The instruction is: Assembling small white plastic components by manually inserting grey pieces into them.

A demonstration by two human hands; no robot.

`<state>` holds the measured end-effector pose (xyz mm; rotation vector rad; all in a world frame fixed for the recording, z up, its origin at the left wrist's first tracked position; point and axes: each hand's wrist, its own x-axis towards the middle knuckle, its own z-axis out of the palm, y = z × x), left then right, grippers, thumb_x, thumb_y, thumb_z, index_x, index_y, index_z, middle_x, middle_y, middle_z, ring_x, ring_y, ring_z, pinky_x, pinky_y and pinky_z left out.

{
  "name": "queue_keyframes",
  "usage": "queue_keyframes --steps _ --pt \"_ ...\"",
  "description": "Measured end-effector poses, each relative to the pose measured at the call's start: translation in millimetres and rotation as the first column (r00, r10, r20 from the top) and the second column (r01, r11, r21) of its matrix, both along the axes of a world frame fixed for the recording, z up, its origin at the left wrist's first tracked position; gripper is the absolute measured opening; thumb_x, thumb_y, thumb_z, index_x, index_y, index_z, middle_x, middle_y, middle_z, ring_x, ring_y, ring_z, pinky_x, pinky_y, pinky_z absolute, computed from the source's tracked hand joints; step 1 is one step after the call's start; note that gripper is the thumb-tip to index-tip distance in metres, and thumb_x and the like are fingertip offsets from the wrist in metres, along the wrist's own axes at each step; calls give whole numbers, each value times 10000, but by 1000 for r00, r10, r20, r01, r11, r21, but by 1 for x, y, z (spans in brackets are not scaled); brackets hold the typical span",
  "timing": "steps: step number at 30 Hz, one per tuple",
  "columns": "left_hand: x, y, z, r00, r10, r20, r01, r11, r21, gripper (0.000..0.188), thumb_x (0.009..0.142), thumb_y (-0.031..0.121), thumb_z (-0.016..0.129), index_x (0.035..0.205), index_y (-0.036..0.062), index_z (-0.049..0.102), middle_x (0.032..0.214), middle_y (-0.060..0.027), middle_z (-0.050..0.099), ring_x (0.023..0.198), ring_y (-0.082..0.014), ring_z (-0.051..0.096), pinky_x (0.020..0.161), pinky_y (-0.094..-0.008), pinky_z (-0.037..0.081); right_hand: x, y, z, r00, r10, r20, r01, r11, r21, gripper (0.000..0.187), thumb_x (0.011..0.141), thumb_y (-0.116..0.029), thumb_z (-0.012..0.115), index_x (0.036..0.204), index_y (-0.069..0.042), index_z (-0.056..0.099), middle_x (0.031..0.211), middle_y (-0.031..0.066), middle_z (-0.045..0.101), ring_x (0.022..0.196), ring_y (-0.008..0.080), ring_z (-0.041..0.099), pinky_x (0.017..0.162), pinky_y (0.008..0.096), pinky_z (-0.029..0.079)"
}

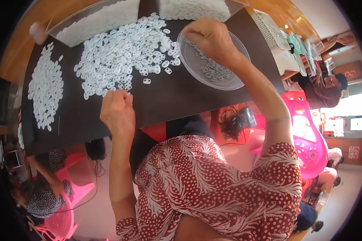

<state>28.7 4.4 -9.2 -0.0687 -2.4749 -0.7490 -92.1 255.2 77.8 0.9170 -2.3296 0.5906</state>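
My left hand (118,110) is closed at the near edge of a heap of small white plastic pieces (116,56) with oval holes. Its fingertips are pressed together beside the lowest pieces; what they hold is hidden. My right hand (210,38) hovers over the left side of a round see-through dish (239,82), fingers curled in and closed. Whatever is in its grip does not show. Small grey metal parts (214,71), too tiny to name, lie in the dish. One white piece (147,81) sits apart from the heap, between my hands.
A second, narrow pile of white pieces (45,88) covers the dark table's (165,102) left side, near a thin needle-like stick (59,126). Two see-through bins (96,22) of white pieces stand behind. A perforated white tray (265,28) is beyond the right edge. Other people sit nearby.
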Motion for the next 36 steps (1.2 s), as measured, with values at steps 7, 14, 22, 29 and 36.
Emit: queue_keyframes --steps 7,14,22,29,36 --pt "24 -1 12 991 -126 45 88 868 489 54 805 12 651 813 5 598 707 -31 517 623 -126 482 582 -254 401 6 36 -38 960 -82 267 38 985 167 36 725 -83 648 740 -50 650 736 102 632 754 284 595 680 374 464" --pt "34 7 10 986 -161 45 104 804 585 54 825 25 649 830 -10 608 711 -10 515 620 -79 455 567 -219 386 2 33 -64 979 -198 50 161 900 406 102 702 -109 667 660 -44 601 717 121 593 785 317 568 685 421 454" --pt "34 6 11 983 -179 46 106 750 652 59 814 22 656 826 -19 616 722 -16 541 623 -76 469 573 -212 391 -6 22 -71 974 -218 64 171 888 427 92 699 -87 640 656 -23 590 724 140 596 783 336 565 673 439 458" --pt "38 7 5 973 -223 62 57 491 870 60 826 37 661 851 -8 630 773 6 583 655 -46 490 590 -185 398 -8 17 -72 990 -135 -29 136 915 379 66 705 -68 579 681 -16 546 719 158 587 743 354 558 652 459 454" --pt "43 1 16 959 -267 97 -54 166 985 104 821 56 675 876 -22 633 752 -61 623 609 -94 539 551 -211 428 25 10 -34 981 -139 134 118 981 153 61 749 -29 592 794 -12 555 774 151 592 720 307 592 635 383 473"
